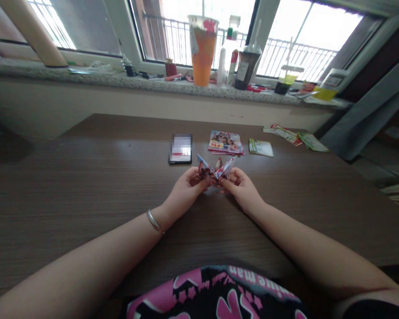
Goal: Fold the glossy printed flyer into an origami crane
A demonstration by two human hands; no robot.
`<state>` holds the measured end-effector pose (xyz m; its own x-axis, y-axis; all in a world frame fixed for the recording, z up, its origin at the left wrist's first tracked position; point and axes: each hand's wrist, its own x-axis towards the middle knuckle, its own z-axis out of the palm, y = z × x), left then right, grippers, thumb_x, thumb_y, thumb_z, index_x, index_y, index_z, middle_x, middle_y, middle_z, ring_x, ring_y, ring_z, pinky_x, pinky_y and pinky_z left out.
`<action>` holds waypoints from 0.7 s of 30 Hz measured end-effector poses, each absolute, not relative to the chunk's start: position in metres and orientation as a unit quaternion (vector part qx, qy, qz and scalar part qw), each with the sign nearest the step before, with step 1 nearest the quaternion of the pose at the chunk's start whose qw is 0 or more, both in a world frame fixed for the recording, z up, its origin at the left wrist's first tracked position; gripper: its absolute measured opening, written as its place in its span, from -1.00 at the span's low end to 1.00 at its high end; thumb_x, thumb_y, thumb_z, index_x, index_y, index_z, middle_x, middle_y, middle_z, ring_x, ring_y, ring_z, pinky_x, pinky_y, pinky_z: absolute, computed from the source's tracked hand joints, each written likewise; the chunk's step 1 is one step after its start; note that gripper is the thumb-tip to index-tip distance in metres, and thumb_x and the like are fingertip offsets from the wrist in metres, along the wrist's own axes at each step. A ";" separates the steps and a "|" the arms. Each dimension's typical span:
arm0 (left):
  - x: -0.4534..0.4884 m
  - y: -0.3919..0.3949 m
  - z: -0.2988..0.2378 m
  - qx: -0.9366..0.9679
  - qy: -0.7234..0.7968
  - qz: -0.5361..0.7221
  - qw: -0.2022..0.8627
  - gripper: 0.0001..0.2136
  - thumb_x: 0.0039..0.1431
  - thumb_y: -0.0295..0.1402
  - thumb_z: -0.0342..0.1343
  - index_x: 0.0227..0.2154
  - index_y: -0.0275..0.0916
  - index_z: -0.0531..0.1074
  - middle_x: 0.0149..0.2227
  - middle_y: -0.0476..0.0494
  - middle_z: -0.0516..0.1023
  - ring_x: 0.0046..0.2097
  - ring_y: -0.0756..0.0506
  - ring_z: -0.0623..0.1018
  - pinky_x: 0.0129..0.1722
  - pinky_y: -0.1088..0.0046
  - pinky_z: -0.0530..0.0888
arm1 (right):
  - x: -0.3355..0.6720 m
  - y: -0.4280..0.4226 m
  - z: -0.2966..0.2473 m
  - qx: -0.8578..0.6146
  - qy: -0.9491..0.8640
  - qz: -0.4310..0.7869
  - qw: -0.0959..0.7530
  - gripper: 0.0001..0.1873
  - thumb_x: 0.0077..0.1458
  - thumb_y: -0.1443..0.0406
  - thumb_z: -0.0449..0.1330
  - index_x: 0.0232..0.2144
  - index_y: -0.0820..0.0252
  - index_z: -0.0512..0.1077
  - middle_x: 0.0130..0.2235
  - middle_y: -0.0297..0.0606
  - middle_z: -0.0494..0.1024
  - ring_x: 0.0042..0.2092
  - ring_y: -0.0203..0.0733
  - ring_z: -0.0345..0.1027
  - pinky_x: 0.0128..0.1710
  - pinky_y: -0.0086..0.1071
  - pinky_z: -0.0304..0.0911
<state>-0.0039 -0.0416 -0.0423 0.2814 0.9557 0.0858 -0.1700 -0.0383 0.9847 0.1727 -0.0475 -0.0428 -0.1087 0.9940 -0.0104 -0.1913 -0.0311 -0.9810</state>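
Observation:
Between my two hands is a folded paper piece, printed in red, white and blue, with pointed flaps that stand up in a V. My left hand pinches its left side, thumb on the near face. On the opposite side my right hand grips it the same way, fingers curled behind. Both hands are just above the brown table; whether the paper touches the wood cannot be made out. A silver bracelet circles my left wrist.
Beyond my hands lie a phone-like device with a blurred screen, a stack of printed leaflets and a small green-white packet. More printed papers lie far right. Cups, including an orange drink, and bottles line the windowsill.

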 end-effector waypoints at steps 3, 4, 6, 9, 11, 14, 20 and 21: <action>-0.006 -0.042 -0.041 0.529 0.386 0.469 0.592 -0.72 0.02 -0.19 0.28 -0.29 -0.26 0.43 -0.30 -0.07 0.58 -0.24 -0.05 0.56 -0.24 0.47 0.46 | 0.175 -0.045 -0.045 -0.434 -0.473 0.568 0.516 -0.56 -0.27 0.08 0.44 -0.48 0.11 0.30 -0.44 -0.38 0.56 -0.34 -0.20 0.49 -0.41 -0.38 0.43; -0.007 -0.042 -0.041 0.523 0.394 0.469 0.593 -0.71 0.01 -0.18 0.28 -0.30 -0.26 0.44 -0.29 -0.08 0.58 -0.22 -0.06 0.56 -0.22 0.45 0.47 | 0.176 -0.045 -0.045 -0.437 -0.471 0.564 0.519 -0.56 -0.28 0.07 0.44 -0.49 0.12 0.30 -0.44 -0.37 0.56 -0.34 -0.20 0.50 -0.39 -0.37 0.44; -0.008 -0.042 -0.042 0.508 0.407 0.470 0.596 -0.70 -0.01 -0.16 0.30 -0.30 -0.27 0.46 -0.25 -0.10 0.58 -0.19 -0.08 0.55 -0.19 0.41 0.48 | 0.178 -0.043 -0.046 -0.443 -0.462 0.557 0.529 -0.55 -0.29 0.06 0.44 -0.52 0.13 0.29 -0.43 -0.35 0.58 -0.33 -0.18 0.51 -0.38 -0.35 0.45; -0.010 -0.041 -0.042 0.482 0.407 0.474 0.615 -0.68 -0.04 -0.15 0.32 -0.31 -0.28 0.49 -0.22 -0.13 0.58 -0.16 -0.09 0.54 -0.17 0.39 0.48 | 0.180 -0.042 -0.047 -0.452 -0.446 0.552 0.542 -0.55 -0.30 0.04 0.44 -0.53 0.14 0.31 -0.42 -0.32 0.59 -0.33 -0.17 0.51 -0.38 -0.35 0.45; -0.011 -0.040 -0.042 0.457 0.404 0.477 0.632 -0.68 -0.07 -0.16 0.34 -0.33 -0.29 0.50 -0.23 -0.14 0.58 -0.17 -0.08 0.54 -0.18 0.41 0.48 | 0.182 -0.042 -0.046 -0.452 -0.437 0.558 0.542 -0.56 -0.30 0.05 0.45 -0.54 0.15 0.33 -0.42 -0.31 0.59 -0.33 -0.19 0.51 -0.39 -0.37 0.44; -0.012 -0.038 -0.042 0.425 0.403 0.482 0.651 -0.69 -0.11 -0.19 0.36 -0.38 -0.30 0.50 -0.25 -0.14 0.58 -0.19 -0.07 0.54 -0.22 0.42 0.49 | 0.183 -0.042 -0.045 -0.444 -0.427 0.575 0.539 -0.57 -0.30 0.07 0.46 -0.57 0.16 0.33 -0.42 -0.33 0.59 -0.32 -0.23 0.50 -0.42 -0.43 0.43; -0.015 -0.035 -0.045 0.436 0.383 0.484 0.654 -0.69 -0.13 -0.17 0.36 -0.41 -0.29 0.50 -0.29 -0.12 0.59 -0.25 -0.05 0.54 -0.25 0.46 0.47 | 0.186 -0.044 -0.042 -0.439 -0.418 0.598 0.525 -0.58 -0.27 0.07 0.44 -0.56 0.17 0.33 -0.38 -0.32 0.60 -0.29 -0.23 0.50 -0.48 -0.48 0.37; -0.015 -0.034 -0.046 0.447 0.380 0.483 0.650 -0.70 -0.12 -0.17 0.36 -0.39 -0.28 0.51 -0.28 -0.11 0.59 -0.24 -0.05 0.53 -0.25 0.46 0.47 | 0.186 -0.044 -0.042 -0.441 -0.421 0.595 0.524 -0.58 -0.27 0.07 0.44 -0.55 0.17 0.33 -0.38 -0.32 0.60 -0.30 -0.23 0.50 -0.48 -0.48 0.37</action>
<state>-0.0150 -0.0342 -0.0458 0.2437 0.9679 -0.0622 -0.2891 0.1337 0.9479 0.1861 -0.0441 -0.0423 -0.0627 0.9946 -0.0831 -0.2522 -0.0963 -0.9629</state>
